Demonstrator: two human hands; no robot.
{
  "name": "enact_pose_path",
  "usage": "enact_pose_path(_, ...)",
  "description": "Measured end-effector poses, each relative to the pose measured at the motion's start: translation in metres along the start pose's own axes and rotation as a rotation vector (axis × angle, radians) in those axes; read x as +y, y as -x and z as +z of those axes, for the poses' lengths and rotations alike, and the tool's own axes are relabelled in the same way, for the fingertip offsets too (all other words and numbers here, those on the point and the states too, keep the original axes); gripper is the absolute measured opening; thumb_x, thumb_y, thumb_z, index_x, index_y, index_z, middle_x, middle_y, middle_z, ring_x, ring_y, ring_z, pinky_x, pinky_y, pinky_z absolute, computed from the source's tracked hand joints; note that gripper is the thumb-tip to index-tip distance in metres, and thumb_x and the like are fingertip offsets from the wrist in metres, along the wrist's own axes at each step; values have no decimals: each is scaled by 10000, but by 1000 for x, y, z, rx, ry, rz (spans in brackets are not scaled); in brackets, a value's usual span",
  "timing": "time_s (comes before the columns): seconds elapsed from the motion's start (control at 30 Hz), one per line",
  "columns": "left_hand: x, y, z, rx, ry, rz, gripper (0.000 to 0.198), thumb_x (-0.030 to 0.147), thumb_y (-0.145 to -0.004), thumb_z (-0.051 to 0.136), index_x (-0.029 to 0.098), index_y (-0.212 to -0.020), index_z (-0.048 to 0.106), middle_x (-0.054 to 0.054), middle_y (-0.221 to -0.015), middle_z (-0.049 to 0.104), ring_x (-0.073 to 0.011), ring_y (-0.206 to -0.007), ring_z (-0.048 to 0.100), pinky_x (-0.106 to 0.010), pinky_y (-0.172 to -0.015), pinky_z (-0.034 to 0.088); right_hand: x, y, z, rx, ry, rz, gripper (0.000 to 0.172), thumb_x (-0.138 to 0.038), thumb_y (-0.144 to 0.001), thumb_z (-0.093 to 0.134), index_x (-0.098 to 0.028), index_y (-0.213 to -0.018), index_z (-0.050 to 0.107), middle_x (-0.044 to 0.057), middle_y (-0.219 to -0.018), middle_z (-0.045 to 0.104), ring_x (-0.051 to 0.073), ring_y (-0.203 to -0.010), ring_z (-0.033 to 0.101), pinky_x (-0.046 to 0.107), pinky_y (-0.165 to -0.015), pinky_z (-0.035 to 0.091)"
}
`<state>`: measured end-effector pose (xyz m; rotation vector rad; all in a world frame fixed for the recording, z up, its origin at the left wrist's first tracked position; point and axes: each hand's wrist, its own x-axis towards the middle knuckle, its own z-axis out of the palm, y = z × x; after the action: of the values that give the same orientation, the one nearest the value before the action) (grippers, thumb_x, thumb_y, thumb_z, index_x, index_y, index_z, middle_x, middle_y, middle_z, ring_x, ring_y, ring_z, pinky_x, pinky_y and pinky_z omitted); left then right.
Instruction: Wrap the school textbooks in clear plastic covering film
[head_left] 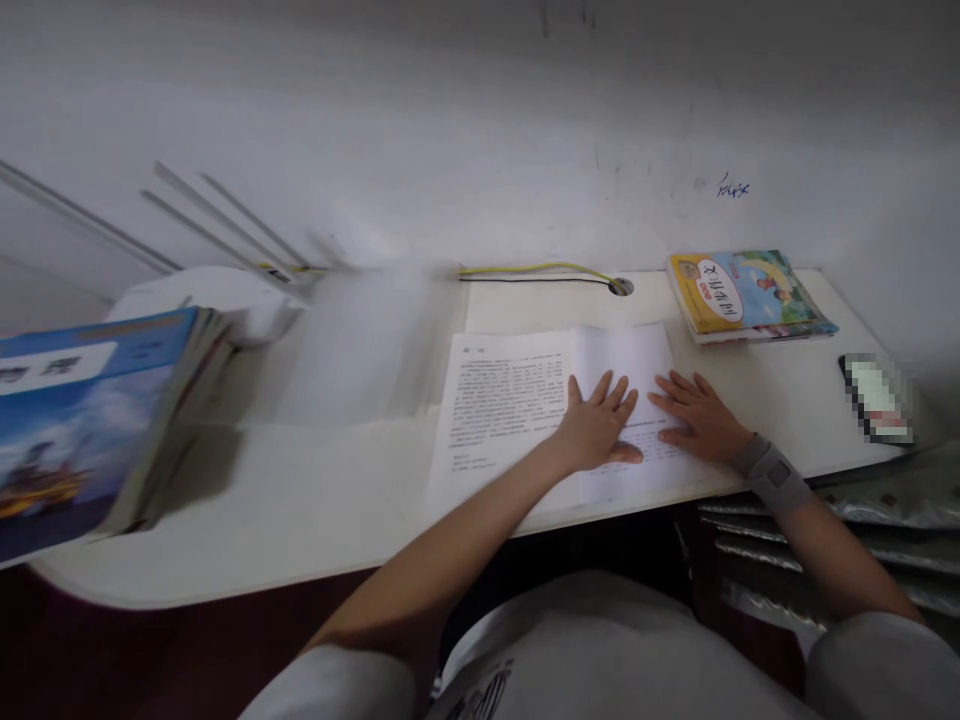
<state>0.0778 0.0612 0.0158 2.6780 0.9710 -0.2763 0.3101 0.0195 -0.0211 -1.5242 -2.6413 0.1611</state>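
An open book or booklet [510, 400] with printed text lies flat on the white desk in front of me. My left hand [600, 425] rests on it near the fold, fingers spread, partly over the right page. On the right side of that page lies my right hand [697, 415], its fingers stretched out flat and a grey band on the wrist. Both palms face down, and neither hand grips anything. Some of the print on the right page is hidden beneath them.
Colourful books [742, 295] are stacked at the back right, with a phone [876, 400] near the right edge. A thick stack of blue-covered books [90, 420] stands at the left. Yellow and black cables run into a desk hole [621, 287]. Plastic-wrapped packs [885, 500] sit below right.
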Motion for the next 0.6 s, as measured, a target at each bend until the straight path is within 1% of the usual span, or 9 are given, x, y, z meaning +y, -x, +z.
enact_pose_path(0.13, 2, -1, -1, -18, 5, -12, 913, 687, -771, 464, 160, -1463, 186, -156, -1528, 84, -392, -1398, 3, -751, -982, 36, -1, 0, 0, 6, 6, 1, 592, -518, -870, 447, -262, -1398, 369, 81, -1491, 309, 278, -1387, 206, 560, -1081, 161)
enact_pose_path(0.33, 10, -9, 4, 37, 15, -23, 900, 692, -775, 450, 166, -1462, 200, -166, -1525, 108, -397, -1397, 24, -755, -977, 34, -2, -1, 0, 20, 8, -3, 605, -492, -866, 462, -246, -1408, 353, 94, -1488, 312, 290, -1383, 214, 576, -1072, 171)
enact_pose_path(0.53, 14, -18, 5, 48, 28, -19, 903, 674, -766, 493, 162, -1457, 217, -184, -1521, 114, -400, -1394, 47, -748, -983, 29, 0, -1, -1, 10, -3, 12, 594, -487, -864, 460, -235, -1396, 376, 94, -1490, 306, 286, -1383, 217, 578, -1071, 174)
enact_pose_path(0.6, 13, -18, 4, 52, 42, 4, 909, 674, -761, 502, 161, -1456, 219, -184, -1520, 125, -396, -1395, 54, -749, -981, 22, 1, -1, 0, 15, -4, 12, 591, -491, -863, 460, -237, -1392, 383, 96, -1487, 310, 287, -1381, 225, 581, -1070, 173)
